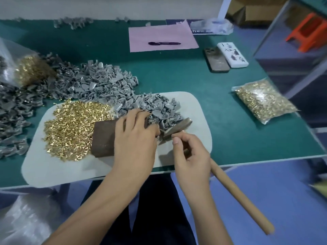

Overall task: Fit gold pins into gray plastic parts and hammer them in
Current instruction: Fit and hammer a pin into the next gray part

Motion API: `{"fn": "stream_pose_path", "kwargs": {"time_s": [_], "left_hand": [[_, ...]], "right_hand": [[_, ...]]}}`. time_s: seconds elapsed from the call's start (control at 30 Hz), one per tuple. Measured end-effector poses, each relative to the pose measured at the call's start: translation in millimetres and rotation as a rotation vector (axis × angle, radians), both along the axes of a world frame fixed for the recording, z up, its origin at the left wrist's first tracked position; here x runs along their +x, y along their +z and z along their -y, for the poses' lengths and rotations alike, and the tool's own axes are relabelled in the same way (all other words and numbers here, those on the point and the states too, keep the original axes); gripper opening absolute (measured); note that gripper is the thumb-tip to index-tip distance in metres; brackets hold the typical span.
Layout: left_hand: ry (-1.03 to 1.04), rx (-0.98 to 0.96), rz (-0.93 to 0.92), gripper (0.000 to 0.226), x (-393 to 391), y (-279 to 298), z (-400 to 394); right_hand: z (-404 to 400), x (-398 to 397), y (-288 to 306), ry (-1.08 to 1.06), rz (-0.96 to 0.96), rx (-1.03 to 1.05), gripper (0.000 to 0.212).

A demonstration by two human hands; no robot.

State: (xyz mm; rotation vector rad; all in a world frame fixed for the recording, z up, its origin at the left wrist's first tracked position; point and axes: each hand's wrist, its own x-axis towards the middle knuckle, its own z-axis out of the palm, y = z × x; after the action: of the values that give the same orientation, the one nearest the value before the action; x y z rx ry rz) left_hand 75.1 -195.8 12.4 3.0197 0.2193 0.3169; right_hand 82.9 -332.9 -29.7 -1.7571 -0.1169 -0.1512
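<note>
Fingers (141,114) of the left hand (136,137) are spread and lightly bent, laid over the far right part of a dark brown block (104,138), with the fingertips reaching the near edge of the gray plastic parts (159,106) heaped on the mat. Whether a part is pinched under that hand cannot be told.

At the far left of the surface (203,82), a clear bag of gold pins (30,68) is seen among a wide spread of more gray parts (99,84). Nearer, a pale mat (198,110) is laid on the green surface, and a loose pile of gold pins (74,124) is heaped on its left half, touching the left side of the block. The block is set near the middle of the mat, just beside the gray heap.

To the right of the left hand, the right hand (191,156) is curled around a hammer (178,128), gripped high on the wooden handle close under the metal head. The head is tilted, with its face just beside the left hand's thumb and against the near edge of the gray heap. The handle is seen running out near and right, past the surface edge.

Farther right, a sealed bag of pins (263,101) is lying on the surface, well apart from both hands. At the far side, a pen (164,43) rests on a pink sheet (162,38), and two phones (226,57) lie side by side.
</note>
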Motion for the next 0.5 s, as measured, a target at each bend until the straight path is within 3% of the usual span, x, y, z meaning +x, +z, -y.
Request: {"fn": "stream_pose_path", "kwargs": {"time_s": [0.2, 0.37, 0.5], "left_hand": [[-0.025, -0.145, 0.162, 0.01, -10, 2, -1], [0.032, -0.66, 0.203, 0.01, -33, 18, -16], [0.064, -0.796, 0.197, 0.017, -41, 21, -45]], "right_hand": [[1, 0, 2, 0.027, -0.012, 0.044, 0.013], [1, -2, 2, 0.052, -0.005, 0.026, 0.012], [-2, -4, 3, 0.074, 0.008, 0.014, 0.011]]}}
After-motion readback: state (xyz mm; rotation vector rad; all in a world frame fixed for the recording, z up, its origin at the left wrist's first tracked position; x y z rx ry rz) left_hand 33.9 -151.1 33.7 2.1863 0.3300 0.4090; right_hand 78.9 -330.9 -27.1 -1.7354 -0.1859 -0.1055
